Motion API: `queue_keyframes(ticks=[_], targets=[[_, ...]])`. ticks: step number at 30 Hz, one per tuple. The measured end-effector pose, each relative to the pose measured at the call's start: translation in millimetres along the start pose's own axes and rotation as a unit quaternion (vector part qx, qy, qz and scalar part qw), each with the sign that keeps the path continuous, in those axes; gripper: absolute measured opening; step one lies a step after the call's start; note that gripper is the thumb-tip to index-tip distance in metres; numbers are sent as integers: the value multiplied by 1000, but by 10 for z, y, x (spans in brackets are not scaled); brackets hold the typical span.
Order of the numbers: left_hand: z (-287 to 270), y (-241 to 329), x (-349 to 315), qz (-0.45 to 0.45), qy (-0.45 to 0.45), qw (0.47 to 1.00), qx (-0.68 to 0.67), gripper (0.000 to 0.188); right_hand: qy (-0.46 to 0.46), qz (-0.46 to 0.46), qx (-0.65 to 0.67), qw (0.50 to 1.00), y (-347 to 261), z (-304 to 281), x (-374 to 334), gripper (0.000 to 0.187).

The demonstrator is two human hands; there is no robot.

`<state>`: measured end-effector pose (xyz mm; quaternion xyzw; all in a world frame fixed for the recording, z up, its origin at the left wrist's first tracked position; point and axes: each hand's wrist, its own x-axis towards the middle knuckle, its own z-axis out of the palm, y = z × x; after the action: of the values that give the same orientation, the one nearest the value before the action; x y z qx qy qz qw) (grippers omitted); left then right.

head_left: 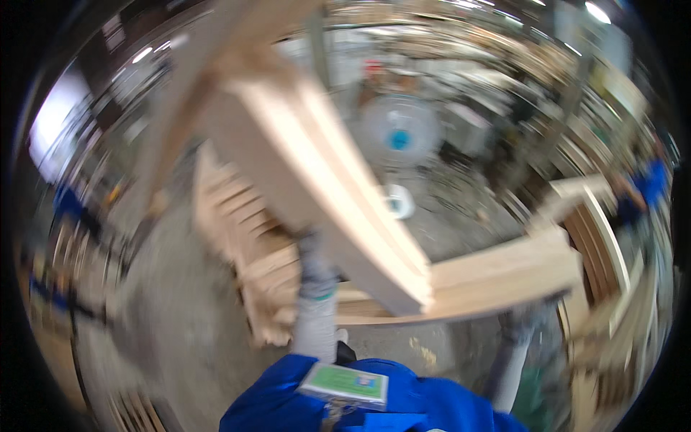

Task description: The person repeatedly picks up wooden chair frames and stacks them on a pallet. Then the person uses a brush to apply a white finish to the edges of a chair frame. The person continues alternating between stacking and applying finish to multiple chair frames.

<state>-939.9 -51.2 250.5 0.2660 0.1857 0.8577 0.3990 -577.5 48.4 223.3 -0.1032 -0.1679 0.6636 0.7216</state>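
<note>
Looking down through a lot of blur, I see my left hand [317, 270], gloved in grey, raised under a long pale plank [324, 180]. The plank runs from the upper left down toward the middle, its cut end near the centre, and it is up in the air, tilted, above the floor [180, 324]. The hand is pressed against the plank's underside; its fingers are lost in the smear, so I cannot tell whether they are wrapped round the wood or flat against it.

My right hand [522, 320], also gloved, sits under the right end of a second plank [497, 277] that lies roughly level across the middle, passing behind the first plank's lower end. Again I cannot tell whether the fingers are closed.

Behind the first plank, on the floor, stands a stack of wood [237, 223]. A fan [398, 133] is farther back, near the top centre. At the right, curved frames [597, 230] lean together, and a person in blue [644, 187] stands beside them. My blue jacket [374, 403] with a green card [345, 383] fills the bottom edge.
</note>
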Motion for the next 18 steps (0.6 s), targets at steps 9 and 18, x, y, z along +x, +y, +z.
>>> queue_keyframes(ticks=[9, 18], targets=[[609, -118, 7, 22, -111, 971, 211, 60, -60, 72, -511, 854, -1146, -1325, -135, 34], [2237, 210, 293, -33, -336, 816, 470, 93, -156, 57, -536, 828, 673, -1672, -1043, 32]])
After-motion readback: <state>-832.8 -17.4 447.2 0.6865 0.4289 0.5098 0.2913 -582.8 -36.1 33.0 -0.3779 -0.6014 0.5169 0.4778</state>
